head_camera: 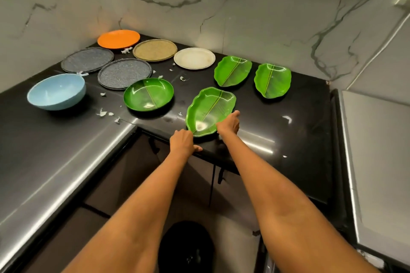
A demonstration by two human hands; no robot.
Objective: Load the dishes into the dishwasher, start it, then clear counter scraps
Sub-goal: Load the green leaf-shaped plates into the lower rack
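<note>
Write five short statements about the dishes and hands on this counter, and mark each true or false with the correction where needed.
1. Three green leaf-shaped dishes lie on the counter. True: the nearest leaf dish and two farther ones.
2. The blue bowl sits at the right end of the counter. False: it is at the left end.
3. Both hands are at the nearest leaf dish, the left hand at its near end and the right hand along its right rim. True.
4. The orange plate is stacked on the white plate. False: they lie apart, each flat on the counter.
5. The counter is free of scraps. False: pale scraps lie scattered among the dishes.
</note>
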